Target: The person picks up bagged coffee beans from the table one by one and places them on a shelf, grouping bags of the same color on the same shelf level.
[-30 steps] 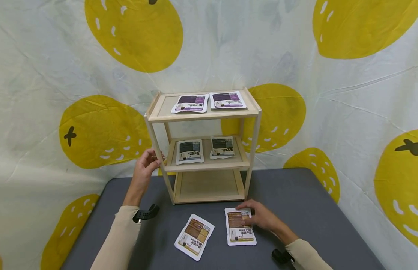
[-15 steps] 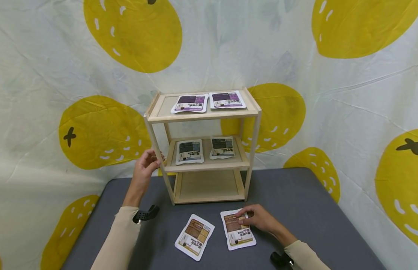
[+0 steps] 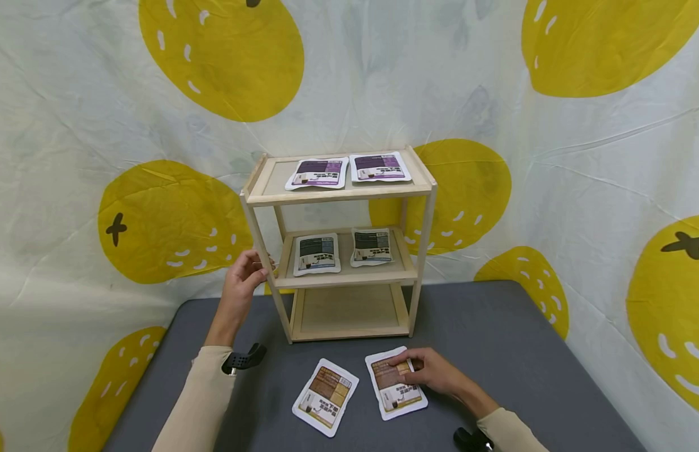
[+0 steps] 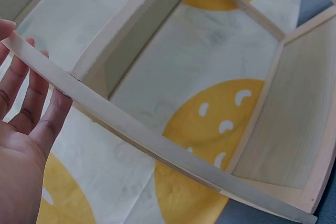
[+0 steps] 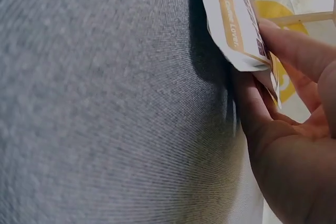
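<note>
A three-tier wooden shelf [image 3: 330, 282] stands on the dark grey table. My left hand [image 3: 245, 279] holds its front left post at the middle tier; in the left wrist view the thumb is on one side of the post [image 4: 121, 111] and the fingers [image 4: 31, 95] on the other. In front of the shelf, my right hand [image 3: 434, 371] pinches a brown-and-white pouch [image 3: 396, 397] by its right side. The right wrist view shows this pouch [image 5: 239, 24] with its near edge between thumb and fingers, slightly off the cloth. A matching pouch [image 3: 325, 397] lies tilted to its left.
Two purple pouches [image 3: 319, 173] lie on the top tier and two dark-labelled pouches [image 3: 317, 254] on the middle tier. The bottom tier [image 3: 349, 311] shows bare board. Behind hangs a white curtain [image 3: 372, 75] with yellow fruit prints. Grey table surface [image 3: 496, 351] extends to the right.
The right hand has shifted slightly left and the pouch in it has turned anticlockwise, its top edge swinging left. The left hand and the shelf have stayed in place.
</note>
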The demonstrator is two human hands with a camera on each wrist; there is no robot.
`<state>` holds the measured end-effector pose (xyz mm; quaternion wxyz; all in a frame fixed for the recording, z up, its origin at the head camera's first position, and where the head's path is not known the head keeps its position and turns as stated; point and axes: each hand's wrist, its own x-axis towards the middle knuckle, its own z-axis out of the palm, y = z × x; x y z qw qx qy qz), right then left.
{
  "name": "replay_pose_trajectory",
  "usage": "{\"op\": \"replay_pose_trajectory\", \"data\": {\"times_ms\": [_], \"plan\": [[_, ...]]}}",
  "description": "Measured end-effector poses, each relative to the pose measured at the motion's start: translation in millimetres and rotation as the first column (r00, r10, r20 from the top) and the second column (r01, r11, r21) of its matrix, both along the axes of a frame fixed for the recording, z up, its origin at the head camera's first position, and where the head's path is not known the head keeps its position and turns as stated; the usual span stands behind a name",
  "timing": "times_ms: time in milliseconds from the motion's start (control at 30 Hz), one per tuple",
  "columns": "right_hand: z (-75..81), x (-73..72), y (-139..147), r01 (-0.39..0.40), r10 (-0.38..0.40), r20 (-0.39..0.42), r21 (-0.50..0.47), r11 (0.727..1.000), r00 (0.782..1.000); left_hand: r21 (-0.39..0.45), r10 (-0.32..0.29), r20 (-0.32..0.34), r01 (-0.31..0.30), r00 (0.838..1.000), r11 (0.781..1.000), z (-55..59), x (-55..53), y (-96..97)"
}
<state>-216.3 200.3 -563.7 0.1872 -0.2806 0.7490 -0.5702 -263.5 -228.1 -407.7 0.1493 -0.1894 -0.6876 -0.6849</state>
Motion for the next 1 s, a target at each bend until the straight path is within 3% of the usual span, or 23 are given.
{"op": "replay_pose_trajectory", "data": {"times_ms": [267,467,867,1000], "plan": [[9.6,1.3,-2.4,0.047,-0.052,0.073,0.058,0.997,0.996,0.008,0.003,0.0,-0.003,1.0,1.0,-1.3,-0.4,-0.4],[13.8,-0.3,-5.7,0.024,-0.027,0.13,0.024,0.999,0.991,0.019,-0.001,-0.001,0.001,1.0,1.0,-1.1,-1.4,-0.1],[11.6,-9.4,-11.1,0.014,-0.007,0.162,-0.041,0.999,0.987,0.029,-0.007,-0.008,0.007,1.0,1.0,-0.1,-1.1,0.8],[13.8,-10.9,-14.1,0.035,-0.031,0.135,-0.025,0.999,0.99,0.034,-0.008,-0.013,0.008,1.0,0.999,-1.1,-1.7,0.7]]}}
